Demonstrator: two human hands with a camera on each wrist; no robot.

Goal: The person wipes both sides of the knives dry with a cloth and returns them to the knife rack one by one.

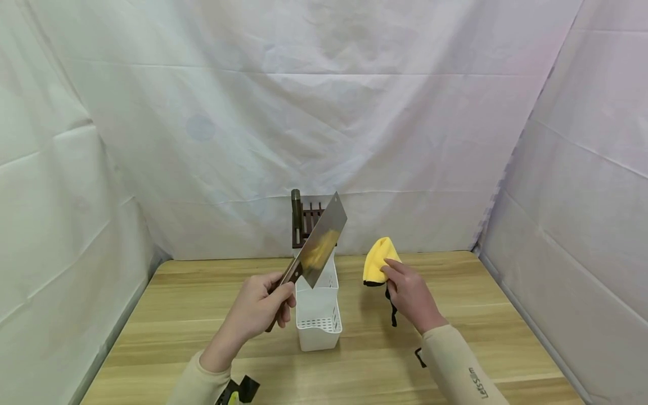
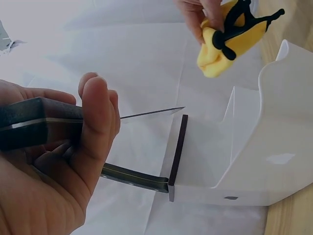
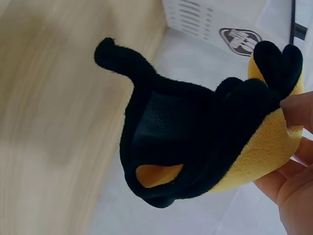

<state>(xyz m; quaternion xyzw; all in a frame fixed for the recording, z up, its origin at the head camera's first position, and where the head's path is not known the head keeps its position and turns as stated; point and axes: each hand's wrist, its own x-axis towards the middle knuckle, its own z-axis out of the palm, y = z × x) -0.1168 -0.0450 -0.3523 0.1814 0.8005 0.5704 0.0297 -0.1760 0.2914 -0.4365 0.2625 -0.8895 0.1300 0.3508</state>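
In the head view my left hand (image 1: pixel 255 306) grips the dark handle of a cleaver (image 1: pixel 322 244), its broad blade slanting up and right in front of a white knife holder (image 1: pixel 320 340). A yellow reflection shows on the blade. In the left wrist view the fingers curl around the cleaver's handle (image 2: pixel 54 120), and the blade appears edge-on as a thin line. To the right of the holder, my right hand (image 1: pixel 412 295) pinches a yellow fleecy cloth (image 1: pixel 378 261) with black trim. In the right wrist view the cloth (image 3: pixel 259 154) hangs bunched, black edging folded across it.
Another knife's dark handle (image 1: pixel 296 211) sticks up from the holder's slotted brown top (image 1: pixel 312 216). The holder stands toward the back middle of a wooden table (image 1: pixel 202 304). White curtains (image 1: pixel 324 129) enclose the table at the back and both sides.
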